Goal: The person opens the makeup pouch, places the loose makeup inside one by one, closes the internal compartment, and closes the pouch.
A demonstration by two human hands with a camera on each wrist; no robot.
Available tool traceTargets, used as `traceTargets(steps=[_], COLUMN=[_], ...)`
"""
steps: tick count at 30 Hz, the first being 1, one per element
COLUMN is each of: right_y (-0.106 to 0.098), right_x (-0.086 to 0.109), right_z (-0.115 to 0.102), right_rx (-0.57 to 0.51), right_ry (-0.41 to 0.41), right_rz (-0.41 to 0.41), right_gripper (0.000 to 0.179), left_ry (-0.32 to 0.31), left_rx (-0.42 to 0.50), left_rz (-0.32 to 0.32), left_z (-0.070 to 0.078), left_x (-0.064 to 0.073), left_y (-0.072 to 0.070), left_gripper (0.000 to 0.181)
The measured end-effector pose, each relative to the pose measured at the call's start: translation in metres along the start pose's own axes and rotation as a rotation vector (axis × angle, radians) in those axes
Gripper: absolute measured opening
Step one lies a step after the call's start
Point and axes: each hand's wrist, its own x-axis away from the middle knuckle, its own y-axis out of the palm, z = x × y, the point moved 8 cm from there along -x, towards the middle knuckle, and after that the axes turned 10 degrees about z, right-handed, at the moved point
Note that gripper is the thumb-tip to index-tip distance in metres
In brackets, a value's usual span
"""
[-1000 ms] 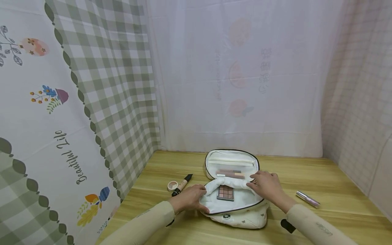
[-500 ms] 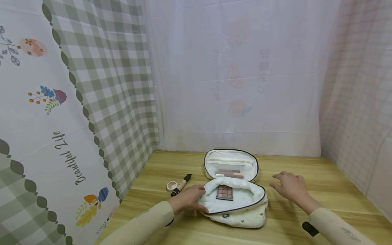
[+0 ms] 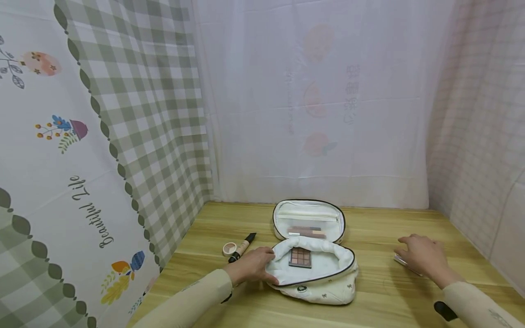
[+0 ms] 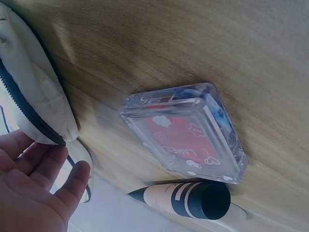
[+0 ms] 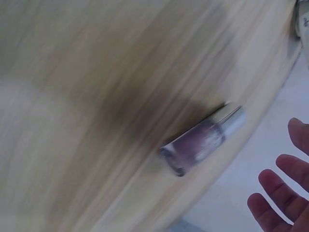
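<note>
A cream quilted makeup bag (image 3: 311, 291) lies unzipped on the table, its lid (image 3: 309, 217) tipped back. Inside it rests an eyeshadow palette (image 3: 300, 258); slim pinkish items (image 3: 306, 232) show in the lid's clear pocket. My left hand (image 3: 252, 266) holds the bag's left rim, fingertips at the dark zipper (image 4: 29, 104) in the left wrist view. Over at the right, my right hand (image 3: 424, 257) hovers over a small tube with a silvery cap and a mauve body (image 5: 195, 145), partly hidden in the head view. Its fingers are spread and hold nothing.
Left of the bag lie a round compact (image 3: 229, 248) and a beige tube with black ends (image 3: 243, 248). Beside that tube is a clear square case with a pink panel (image 4: 181, 140), hidden in the head view. Cloth curtains (image 3: 311, 114) enclose the wooden table (image 3: 369, 291).
My right hand has let go of the bag's right rim and moved right, over the small tube. The bag's opening has relaxed on that side. My left hand stays at the left rim.
</note>
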Motion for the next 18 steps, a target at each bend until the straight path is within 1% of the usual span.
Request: traceTargets(steps=[7, 10, 16, 18], right_y=[0.016, 0.023, 0.030, 0.031], right_x=[0.007, 0.009, 0.013, 0.014], right_z=[0.023, 0.028, 0.031, 0.031], right_rx=[-0.031, -0.037, -0.038, -0.041], right_ry=[0.036, 0.047, 0.067, 0.067], right_rz=[-0.079, -0.110, -0.150, -0.156], right_gripper=[0.056, 0.055, 0.041, 0.029], left_ry=[0.009, 0.013, 0.012, 0.009], left_rx=[-0.005, -0.008, -0.008, -0.009], left_rz=[0.005, 0.004, -0.003, -0.004], left_z=[-0.001, -0.001, -0.001, -0.001], left_x=[0.000, -0.001, -0.001, -0.001], left_y=[0.001, 0.002, 0.002, 0.002], left_gripper=[0.078, 0.078, 0.077, 0.077])
